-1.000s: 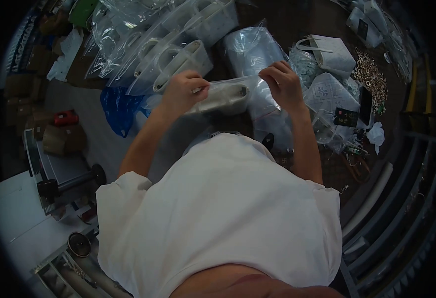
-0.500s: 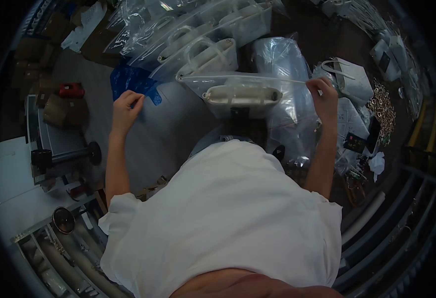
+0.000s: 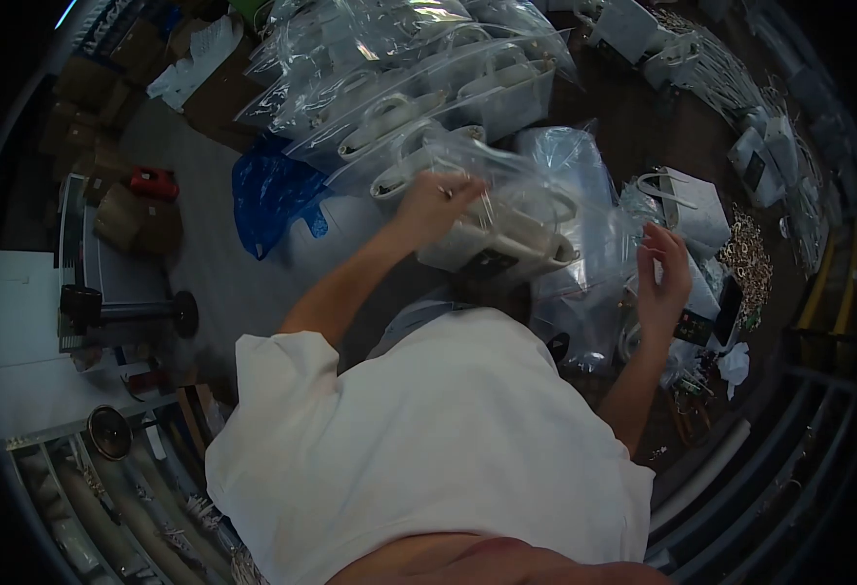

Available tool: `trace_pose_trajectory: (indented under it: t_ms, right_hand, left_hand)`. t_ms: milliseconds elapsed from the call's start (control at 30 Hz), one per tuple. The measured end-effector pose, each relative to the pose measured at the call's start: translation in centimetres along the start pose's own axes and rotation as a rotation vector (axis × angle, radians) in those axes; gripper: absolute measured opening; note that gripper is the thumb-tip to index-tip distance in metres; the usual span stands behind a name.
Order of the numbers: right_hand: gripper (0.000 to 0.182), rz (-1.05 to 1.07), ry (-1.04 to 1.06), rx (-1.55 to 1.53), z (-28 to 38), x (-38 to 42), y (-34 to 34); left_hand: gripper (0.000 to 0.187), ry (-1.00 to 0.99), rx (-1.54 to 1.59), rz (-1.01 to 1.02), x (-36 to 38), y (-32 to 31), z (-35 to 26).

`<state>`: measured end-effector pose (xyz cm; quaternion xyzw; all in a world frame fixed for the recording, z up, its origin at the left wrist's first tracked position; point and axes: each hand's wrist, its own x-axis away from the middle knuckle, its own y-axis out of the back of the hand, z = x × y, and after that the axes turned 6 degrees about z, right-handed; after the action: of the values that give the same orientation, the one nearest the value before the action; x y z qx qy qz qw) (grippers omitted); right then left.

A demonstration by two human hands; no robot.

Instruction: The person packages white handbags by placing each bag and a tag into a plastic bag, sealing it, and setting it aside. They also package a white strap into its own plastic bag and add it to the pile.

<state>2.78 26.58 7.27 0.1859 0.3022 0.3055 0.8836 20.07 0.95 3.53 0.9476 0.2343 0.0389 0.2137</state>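
A white handbag (image 3: 536, 229) stands inside a clear plastic bag in front of my body, blurred by motion. At the upper left of this plastic, my left hand (image 3: 436, 208) has its fingers closed on the film. My right hand (image 3: 663, 278) is raised just off the plastic's right corner, with fingers bent but apart and nothing visible between them. Behind the handbag lie several more white handbags in clear plastic (image 3: 389, 122). Right of it is a stack of flat clear plastic bags (image 3: 584, 268).
Blue plastic (image 3: 270, 190) lies on the grey surface at left, near a red object (image 3: 154, 182) and cardboard boxes (image 3: 131, 216). At right are an unwrapped white handbag (image 3: 692, 207), a heap of small gold-coloured metal parts (image 3: 745, 263) and a crumpled white tissue (image 3: 735, 367).
My left hand has moved right, from near the blue plastic to the clear film. My right hand has let go of the corner and lowered. The bagged handbag has shifted right and tilted.
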Motion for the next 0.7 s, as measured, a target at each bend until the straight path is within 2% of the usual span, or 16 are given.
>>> trace_pose_trajectory:
  t_ms: [67,100,167,200,267,333,367,433,467,533,600,633,700]
  right_hand:
    - [0.023,-0.091,0.18,0.01,3.5,0.4,2.6]
    - [0.022,-0.135,0.295,-0.008,5.8,0.8,3.7]
    - [0.011,-0.352,0.518,-0.041,11.3,1.8,4.4]
    - [0.025,-0.374,0.818,-0.202,11.1,2.6,5.3]
    - [0.024,-0.362,1.207,-0.652,14.7,1.5,5.4]
    - [0.024,-0.392,1.203,-0.628,15.2,0.0,4.0]
    - [0.024,-0.411,1.2,-0.615,14.7,1.0,5.1]
    - [0.024,-0.433,1.201,-0.588,15.0,-0.2,4.5]
    - [0.024,-0.438,1.197,-0.578,15.6,-0.2,4.1]
    - [0.024,-0.448,1.186,-0.552,15.8,0.1,4.6]
    - [0.024,-0.464,1.168,-0.527,16.2,-0.3,3.9]
    - [0.024,-0.473,1.157,-0.517,16.3,1.3,4.9]
    - [0.024,-0.492,1.124,-0.481,16.2,1.7,5.2]
  left_hand:
    - [0.028,0.042,0.013,-0.17,-2.3,3.0,-2.5]
    - [0.03,0.091,0.174,-0.212,-3.6,5.0,-3.2]
    - [0.033,0.168,0.503,-0.264,-6.5,9.2,-3.0]
    - [0.034,0.199,0.671,-0.275,-8.2,11.3,-2.6]
    - [0.033,0.174,0.955,-0.339,-11.8,15.5,-1.0]
    - [0.036,0.02,1.072,-0.488,-15.7,18.2,-0.7]
    - [0.036,0.02,1.071,-0.469,-18.7,22.0,1.9]
    - [0.041,-0.4,1.343,0.7,-26.1,29.5,7.1]
    - [0.041,-0.4,1.352,0.71,-25.9,28.1,5.9]
    - [0.041,-0.156,1.215,0.267,-26.7,22.9,2.6]
    - [0.04,0.092,1.021,-0.154,-24.8,14.2,-2.3]
    - [0.04,0.215,0.904,-0.356,-24.2,12.9,-3.8]
    - [0.033,0.075,0.714,0.065,-20.9,5.9,-3.8]
